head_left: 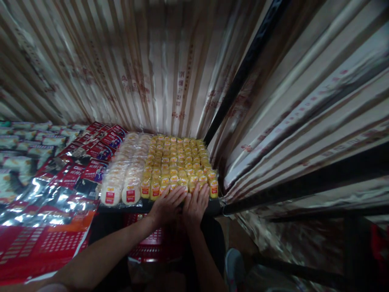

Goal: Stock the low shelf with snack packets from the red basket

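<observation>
Rows of small yellow wrapped packages [174,156] stand side by side on a dark shelf, with red-and-white labels on the front ones. Against their front faces rest the fingers of my left hand [167,206], stretched out and flat. Close beside it, my right hand [196,205] presses its extended fingers on the same front row, nearer the right end. Neither hand is wrapped round a package. Some of the front labels are hidden behind my fingers. To the left lie two rows of round white packs [130,170] in clear film with red labels.
Dark red printed packets [95,168] and white packets [41,140] lie farther left. A red plastic basket [152,245] is below the shelf, and more red openwork [39,245] is at lower left. Printed sheeting [170,61] hangs behind; a black post [240,77] rises at right.
</observation>
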Demonstrator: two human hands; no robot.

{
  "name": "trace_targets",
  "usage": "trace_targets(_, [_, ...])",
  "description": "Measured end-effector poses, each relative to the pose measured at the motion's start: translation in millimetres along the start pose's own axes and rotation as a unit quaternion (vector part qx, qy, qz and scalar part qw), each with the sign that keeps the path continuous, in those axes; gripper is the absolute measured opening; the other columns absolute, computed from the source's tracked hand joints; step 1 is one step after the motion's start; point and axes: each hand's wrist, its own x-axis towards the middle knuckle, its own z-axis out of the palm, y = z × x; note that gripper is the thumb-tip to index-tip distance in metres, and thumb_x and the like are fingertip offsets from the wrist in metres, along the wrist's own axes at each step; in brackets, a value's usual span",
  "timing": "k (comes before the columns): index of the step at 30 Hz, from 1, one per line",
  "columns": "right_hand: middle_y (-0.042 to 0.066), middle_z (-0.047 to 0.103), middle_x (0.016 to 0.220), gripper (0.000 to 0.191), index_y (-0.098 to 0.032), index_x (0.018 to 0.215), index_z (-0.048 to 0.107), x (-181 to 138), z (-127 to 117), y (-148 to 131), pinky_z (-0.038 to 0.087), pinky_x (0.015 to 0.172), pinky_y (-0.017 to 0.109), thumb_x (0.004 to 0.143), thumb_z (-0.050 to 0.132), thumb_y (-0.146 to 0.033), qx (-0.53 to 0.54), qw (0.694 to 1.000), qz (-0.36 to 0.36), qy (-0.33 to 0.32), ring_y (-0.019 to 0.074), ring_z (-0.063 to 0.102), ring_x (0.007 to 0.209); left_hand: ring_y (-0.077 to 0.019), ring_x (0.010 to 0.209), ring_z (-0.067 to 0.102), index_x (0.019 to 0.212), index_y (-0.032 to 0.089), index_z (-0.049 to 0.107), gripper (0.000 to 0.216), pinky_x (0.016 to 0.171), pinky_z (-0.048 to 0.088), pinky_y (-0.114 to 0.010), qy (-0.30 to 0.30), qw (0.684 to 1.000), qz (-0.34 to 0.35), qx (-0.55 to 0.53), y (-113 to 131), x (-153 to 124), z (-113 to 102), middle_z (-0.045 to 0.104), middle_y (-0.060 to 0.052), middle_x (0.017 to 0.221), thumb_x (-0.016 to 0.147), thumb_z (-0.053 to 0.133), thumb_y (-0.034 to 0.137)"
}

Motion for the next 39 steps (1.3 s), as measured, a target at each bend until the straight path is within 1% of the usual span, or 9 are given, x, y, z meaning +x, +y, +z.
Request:
trace_targets(5, [0.023,0.023,0.149,0.054,-0.007,0.144,0.023,-1,3,0,0.028,0.105,0.053,0.095,0.027,-0.031,-0.008,1.000,-0.007,-0.011,0.0311,0.012,0.140,-0.0201,0.137,0.028,0.135,0.017,0.042,0.049,0.112,0.023,-0.043,-0.003,1.000,-0.001,0.000,-1,1,-1,0.037,-0.005,0.146,0.095,0.028,0.043])
trace_targets(11, [0.023,0.020,0.150,0.057,-0.010,0.145,0.019,7,-3,-2,0.025,0.104,0.057,0.095,0.027,-0.036,0.012,1.000,0.005,0.026,0.0331,0.010,0.140,-0.0215,0.136,0.029,0.138,0.014,0.037,0.053,0.112,0.021,-0.042,0.008,0.999,0.002,-0.032,-4,-1,-3,0.039,-0.008,0.145,0.094,0.031,0.043])
trace_targets(15, [0.021,0.014,0.152,0.056,-0.013,0.146,0.018,16,0,-15,0.024,0.103,0.059,0.095,0.021,-0.035,0.020,0.999,0.040,-0.006,0.0318,0.006,0.141,-0.0254,0.137,0.028,0.137,0.010,0.037,0.054,0.111,0.021,-0.043,0.028,0.998,-0.004,-0.062,-7,-5,-2,0.040,-0.013,0.144,0.092,0.036,0.038])
trace_targets(18, [0.022,0.015,0.151,0.056,-0.011,0.144,0.024,17,4,-21,0.023,0.103,0.059,0.095,0.019,-0.037,0.000,0.998,0.059,-0.016,0.0317,0.005,0.141,-0.0258,0.137,0.027,0.136,0.008,0.038,0.052,0.111,0.022,-0.043,0.045,0.996,0.009,-0.071,-10,-11,-4,0.040,-0.015,0.143,0.090,0.037,0.031])
trace_targets(21, [0.023,0.013,0.151,0.061,-0.009,0.142,0.030,14,5,-20,0.023,0.103,0.060,0.093,0.021,-0.044,-0.013,0.999,0.032,-0.013,0.0344,0.004,0.140,-0.0222,0.135,0.031,0.137,0.013,0.038,0.051,0.111,0.023,-0.040,0.036,0.997,0.036,-0.056,-14,-14,-7,0.041,-0.011,0.143,0.090,0.039,0.031])
trace_targets(24, [0.024,0.009,0.152,0.066,-0.009,0.141,0.032,12,6,-17,0.023,0.101,0.062,0.091,0.028,-0.051,-0.028,1.000,0.006,-0.009,0.0382,0.003,0.139,-0.0201,0.134,0.033,0.136,0.020,0.039,0.046,0.111,0.022,-0.042,0.019,0.999,0.020,-0.032,-21,-14,-9,0.042,-0.007,0.143,0.091,0.040,0.029])
trace_targets(26, [0.024,0.009,0.152,0.066,-0.010,0.141,0.033,13,8,-17,0.023,0.101,0.063,0.090,0.030,-0.052,-0.039,0.999,0.009,-0.007,0.0392,0.003,0.139,-0.0198,0.135,0.031,0.136,0.022,0.040,0.044,0.112,0.021,-0.043,0.012,1.000,0.006,-0.027,-24,-11,-9,0.041,-0.006,0.144,0.092,0.040,0.028])
trace_targets(33, [0.024,0.017,0.150,0.062,-0.010,0.142,0.030,20,15,-20,0.026,0.100,0.063,0.092,0.027,-0.046,-0.044,0.999,0.006,-0.011,0.0373,0.006,0.140,-0.0201,0.135,0.031,0.137,0.022,0.038,0.044,0.110,0.022,-0.043,0.009,1.000,-0.010,-0.019,-26,-4,-7,0.037,-0.008,0.146,0.094,0.037,0.033])
trace_targets(39, [0.026,0.020,0.149,0.062,-0.006,0.140,0.034,21,13,-19,0.025,0.101,0.062,0.092,0.031,-0.045,-0.039,0.999,0.000,-0.015,0.0368,0.006,0.140,-0.0175,0.135,0.031,0.135,0.019,0.040,0.044,0.112,0.018,-0.043,0.009,0.999,-0.031,0.003,-26,-3,-9,0.041,-0.006,0.144,0.095,0.032,0.036])
